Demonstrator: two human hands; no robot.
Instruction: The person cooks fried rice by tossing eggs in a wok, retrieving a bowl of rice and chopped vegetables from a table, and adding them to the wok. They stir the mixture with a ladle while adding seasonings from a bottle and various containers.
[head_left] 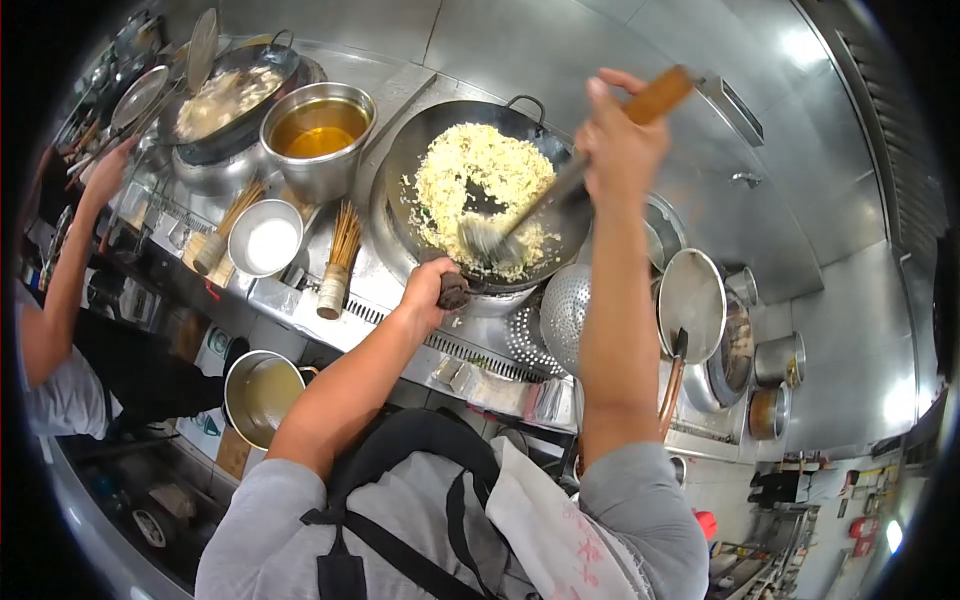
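Observation:
Pale yellow fried rice (452, 172) is spread in a ring inside a large black wok (412, 150) on the range. My left hand (428, 290) is closed round the wok's near handle (453, 292), which has a dark wrapping. High on the right, my right hand (625, 150) grips a long ladle (552, 198) near its wooden end. The ladle slants down to the left, and its metal head, smeared by motion, is in the rice at the near side of the wok.
Left of the wok stand a pot of amber oil (318, 130), a white-filled bowl (272, 245) and bamboo brushes (342, 245). A perforated strainer (567, 318) and a round mesh skimmer (692, 305) are at right. Another person's arm (75, 265) reaches to a second wok (285, 62).

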